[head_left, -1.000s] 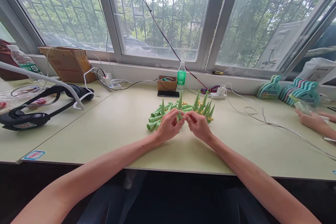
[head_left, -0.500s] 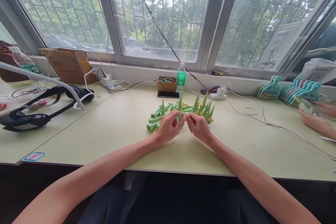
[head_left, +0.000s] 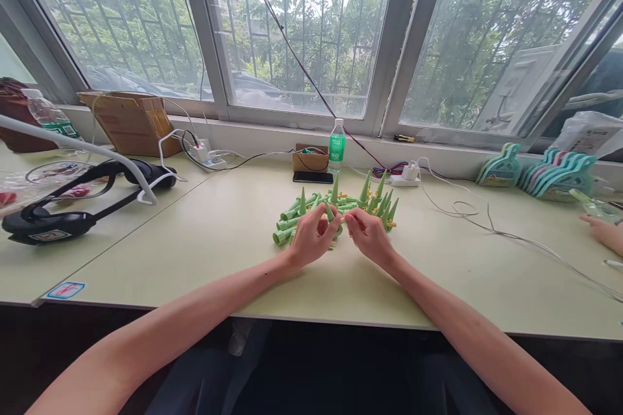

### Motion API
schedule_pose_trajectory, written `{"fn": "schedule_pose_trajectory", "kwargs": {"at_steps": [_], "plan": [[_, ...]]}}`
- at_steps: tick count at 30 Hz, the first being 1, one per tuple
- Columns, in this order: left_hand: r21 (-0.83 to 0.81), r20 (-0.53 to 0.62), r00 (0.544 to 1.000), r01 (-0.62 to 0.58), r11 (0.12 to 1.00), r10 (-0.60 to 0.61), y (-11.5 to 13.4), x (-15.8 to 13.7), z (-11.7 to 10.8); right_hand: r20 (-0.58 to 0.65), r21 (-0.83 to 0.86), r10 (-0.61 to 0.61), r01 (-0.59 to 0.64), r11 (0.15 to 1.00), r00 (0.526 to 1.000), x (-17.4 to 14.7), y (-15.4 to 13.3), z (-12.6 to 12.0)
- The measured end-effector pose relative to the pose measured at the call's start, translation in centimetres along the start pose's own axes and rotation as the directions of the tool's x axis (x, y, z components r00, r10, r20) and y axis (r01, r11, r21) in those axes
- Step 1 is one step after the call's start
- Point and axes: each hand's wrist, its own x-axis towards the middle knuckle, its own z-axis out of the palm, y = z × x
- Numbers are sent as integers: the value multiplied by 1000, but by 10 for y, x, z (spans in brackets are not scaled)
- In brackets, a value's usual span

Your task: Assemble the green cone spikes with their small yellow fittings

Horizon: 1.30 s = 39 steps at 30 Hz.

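Green cone-tipped plastic pieces (head_left: 335, 211) lie heaped on the desk (head_left: 233, 240), dead ahead at twelve o'clock from where the person sits, some standing with points up, others lying as tubes on their sides. Only one view is on offer, from the head camera, so everything comes from there.

A second ago both hands met fingertip to fingertip over one small piece. Now they have drawn slightly apart. The left hand (head_left: 311, 240) sits at about eleven o'clock of the gap with its grip closed on a single green cone (head_left: 330, 213), point tilted up between thumb and fingers. The right hand (head_left: 370, 237), at one o'clock of that gap, has its fingers pinched together; something small may be between the tips, but it is too tiny for me to tell. My reading is that the two parts being worked together have either just been joined or just pulled apart, and the hands stay right at the near edge of the heap.

Behind the heap, toward twelve o'clock, stand a water bottle (head_left: 336, 139), a small cardboard box (head_left: 309, 159) and a dark phone (head_left: 312, 177). At nine o'clock lies a black headset (head_left: 73, 204). Far off at three o'clock another person's hand (head_left: 603, 232) has slid further toward the frame edge, near a row of teal cutout shapes (head_left: 555, 172).
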Motion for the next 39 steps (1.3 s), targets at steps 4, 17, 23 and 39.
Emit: {"fn": "schedule_pose_trajectory", "kwargs": {"at_steps": [4,17,23,39], "plan": [[-7,24,999,-35,999,35,1,0,-1,-6,-26,8,-8,1000,1000,0,1,0],[-5,78,990,-114,994,114,-6,1,2,6,10,70,-70,998,998,2,8,3],[-10,90,987,-131,991,131,-6,3,-1,22,174,143,-145,974,989,2,8,6],[269,98,993,39,962,-68,-12,7,-3,-120,436,252,-177,882,960,5,2,4]]}}
